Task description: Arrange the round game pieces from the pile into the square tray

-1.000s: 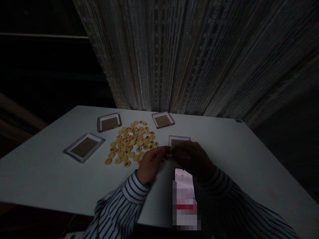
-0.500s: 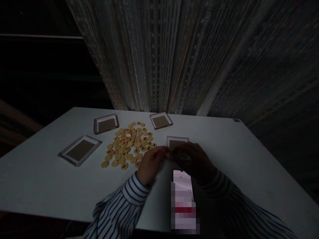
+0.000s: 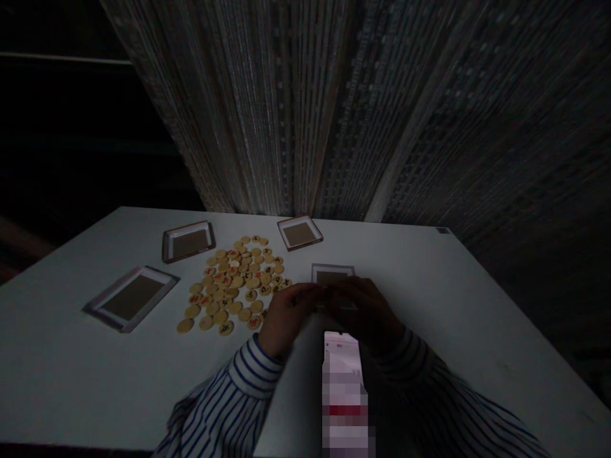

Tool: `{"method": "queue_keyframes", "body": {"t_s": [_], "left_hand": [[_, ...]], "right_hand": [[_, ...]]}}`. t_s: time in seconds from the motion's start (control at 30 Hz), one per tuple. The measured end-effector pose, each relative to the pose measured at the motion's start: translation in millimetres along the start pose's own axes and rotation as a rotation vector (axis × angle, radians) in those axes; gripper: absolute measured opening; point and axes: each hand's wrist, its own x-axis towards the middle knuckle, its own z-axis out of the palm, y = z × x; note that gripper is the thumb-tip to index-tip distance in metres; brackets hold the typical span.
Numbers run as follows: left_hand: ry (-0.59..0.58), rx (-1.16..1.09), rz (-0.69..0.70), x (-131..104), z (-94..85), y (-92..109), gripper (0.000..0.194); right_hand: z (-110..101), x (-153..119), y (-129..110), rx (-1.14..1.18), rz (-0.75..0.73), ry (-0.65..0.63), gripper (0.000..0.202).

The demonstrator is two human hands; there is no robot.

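My left hand (image 3: 287, 315) and my right hand (image 3: 370, 315) meet at the fingertips above the near edge of a shallow box (image 3: 333, 268). The fingers of both are curled and pinched together; anything between them is too dark to make out. Just left of my left hand lies a loose heap of round wooden Chinese chess pieces (image 3: 245, 282). Some show red or black characters, others are plain side up. Below my hands rests a phone (image 3: 342, 356) with its screen lit, partly beside my right wrist.
Three more shallow boxes lie around the heap: one at the near left (image 3: 131, 299), one at the far left (image 3: 188, 243) and one at the back (image 3: 300, 233). All sit on a white table (image 3: 458, 331). A string curtain (image 3: 305, 108) hangs behind its far edge.
My hands have drawn together, so the gap between their fingertips has closed. The view has shifted slightly, moving the table's contents a little left. The boxes and the heap look the same.
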Motion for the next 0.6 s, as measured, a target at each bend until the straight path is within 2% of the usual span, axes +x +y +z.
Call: {"method": "queue_keyframes", "body": {"t_s": [0.2, 0.4, 0.6], "left_hand": [[-0.008, 0.106, 0.056, 2.8, 1.5, -0.9, 0.022], [0.136, 0.465, 0.198, 6.0, -0.5, -15.9, 0.022], [0.119, 0.72, 0.35, 9.1, -3.2, -34.3, 0.025]], "right_hand": [[0.4, -0.5, 3.5, -0.038, -0.009, 0.02, 0.015], [-3.6, -4.7, 15.3, -0.031, 0.034, 0.011, 0.014], [0.1, -16.0, 29.6, 0.002, 0.135, 0.048, 0.019]]}}
